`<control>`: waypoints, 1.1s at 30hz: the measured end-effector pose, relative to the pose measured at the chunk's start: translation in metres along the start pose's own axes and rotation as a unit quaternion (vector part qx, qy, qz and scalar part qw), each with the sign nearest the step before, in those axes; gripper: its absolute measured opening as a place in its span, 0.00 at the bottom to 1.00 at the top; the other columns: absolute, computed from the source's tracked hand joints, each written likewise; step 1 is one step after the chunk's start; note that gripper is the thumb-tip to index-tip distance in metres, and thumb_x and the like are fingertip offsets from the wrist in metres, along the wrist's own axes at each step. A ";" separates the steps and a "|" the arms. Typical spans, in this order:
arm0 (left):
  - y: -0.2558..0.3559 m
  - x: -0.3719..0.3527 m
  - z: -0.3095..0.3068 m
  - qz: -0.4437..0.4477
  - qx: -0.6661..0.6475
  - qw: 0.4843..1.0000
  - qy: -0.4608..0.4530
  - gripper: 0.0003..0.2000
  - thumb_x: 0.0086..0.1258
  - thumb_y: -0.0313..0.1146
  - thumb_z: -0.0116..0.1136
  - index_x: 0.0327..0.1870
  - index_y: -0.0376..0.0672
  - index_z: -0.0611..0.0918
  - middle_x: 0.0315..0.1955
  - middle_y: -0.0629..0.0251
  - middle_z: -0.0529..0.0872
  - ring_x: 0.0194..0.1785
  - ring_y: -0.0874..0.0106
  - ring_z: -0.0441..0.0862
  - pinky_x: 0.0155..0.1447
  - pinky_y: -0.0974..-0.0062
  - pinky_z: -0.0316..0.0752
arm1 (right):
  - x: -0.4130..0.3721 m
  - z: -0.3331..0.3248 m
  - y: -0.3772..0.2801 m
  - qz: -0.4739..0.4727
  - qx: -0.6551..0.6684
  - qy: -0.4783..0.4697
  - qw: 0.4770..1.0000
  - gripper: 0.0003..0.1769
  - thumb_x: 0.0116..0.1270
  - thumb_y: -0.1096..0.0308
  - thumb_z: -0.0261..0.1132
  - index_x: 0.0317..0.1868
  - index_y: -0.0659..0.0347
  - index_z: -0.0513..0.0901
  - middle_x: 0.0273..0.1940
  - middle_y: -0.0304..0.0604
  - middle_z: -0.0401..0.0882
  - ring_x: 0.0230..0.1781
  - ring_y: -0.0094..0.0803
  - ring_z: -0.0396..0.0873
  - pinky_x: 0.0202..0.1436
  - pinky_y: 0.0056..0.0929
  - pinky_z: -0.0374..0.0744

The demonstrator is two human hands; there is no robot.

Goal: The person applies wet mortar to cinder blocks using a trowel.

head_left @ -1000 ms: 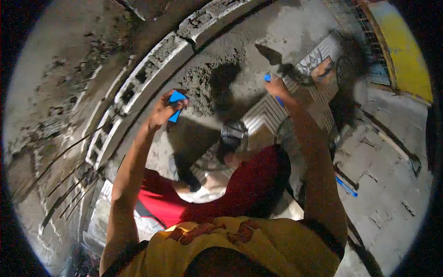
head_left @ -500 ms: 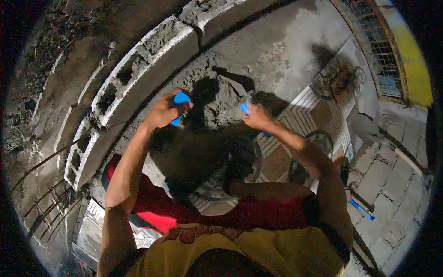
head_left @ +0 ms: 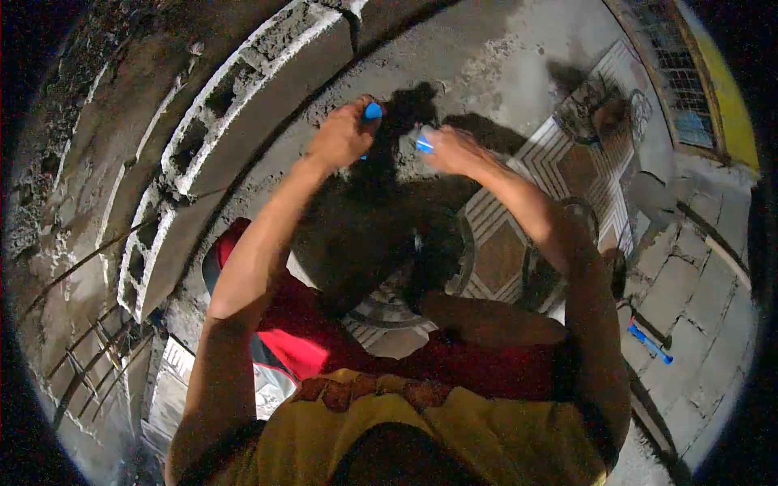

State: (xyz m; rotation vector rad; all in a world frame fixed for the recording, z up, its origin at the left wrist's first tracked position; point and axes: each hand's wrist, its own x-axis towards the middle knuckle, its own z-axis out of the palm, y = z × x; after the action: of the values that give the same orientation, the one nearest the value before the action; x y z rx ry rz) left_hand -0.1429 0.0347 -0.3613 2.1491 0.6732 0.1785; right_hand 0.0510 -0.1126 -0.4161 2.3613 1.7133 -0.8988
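head view | your left hand (head_left: 340, 139) fingers curl around blue piece (head_left: 372, 111) | your right hand (head_left: 454, 151) fingers pinch blue handle (head_left: 423, 145) | block wall (head_left: 267, 113) left of your fingers

Left hand (head_left: 340, 138) and right hand (head_left: 455, 152) grip blue tools (head_left: 372, 111).
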 end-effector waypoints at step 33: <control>-0.001 -0.066 -0.116 -0.157 -0.192 0.964 0.102 0.24 0.64 0.59 0.59 0.43 0.44 0.82 0.28 0.73 0.79 0.32 0.80 0.74 0.35 0.79 0.70 | -0.051 0.065 -0.137 -0.064 0.112 -0.103 0.986 0.31 0.68 0.41 0.54 0.46 0.66 0.79 0.41 0.64 0.81 0.46 0.63 0.77 0.51 0.51 0.75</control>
State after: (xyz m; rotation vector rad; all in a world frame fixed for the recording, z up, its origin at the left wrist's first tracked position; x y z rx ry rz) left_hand -0.2407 0.0815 -0.2826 1.6441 0.9998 0.3320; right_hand -0.1080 -0.1308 -0.4080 2.2071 1.7798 -1.3718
